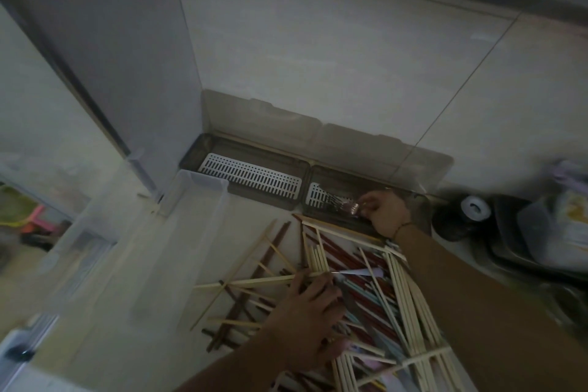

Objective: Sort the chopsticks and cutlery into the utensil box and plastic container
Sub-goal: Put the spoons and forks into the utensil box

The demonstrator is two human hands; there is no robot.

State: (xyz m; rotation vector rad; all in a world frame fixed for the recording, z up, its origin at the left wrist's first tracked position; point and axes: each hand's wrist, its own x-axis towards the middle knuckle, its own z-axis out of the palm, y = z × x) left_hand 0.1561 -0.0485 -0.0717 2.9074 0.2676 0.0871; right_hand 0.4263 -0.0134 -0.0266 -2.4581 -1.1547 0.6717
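We look through one wide-angle camera on the person's head, facing forward and steeply down at the counter (254,232) from close above. The tiled wall (318,57) stands at the far side, both forearms reach in from the near edge, and straight lines bow toward the frame's borders.

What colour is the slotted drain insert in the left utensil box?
White slotted drain insert, clearest in the head view.

Chopsticks (366,296) heaped, forks (337,202) in open utensil box (254,153)
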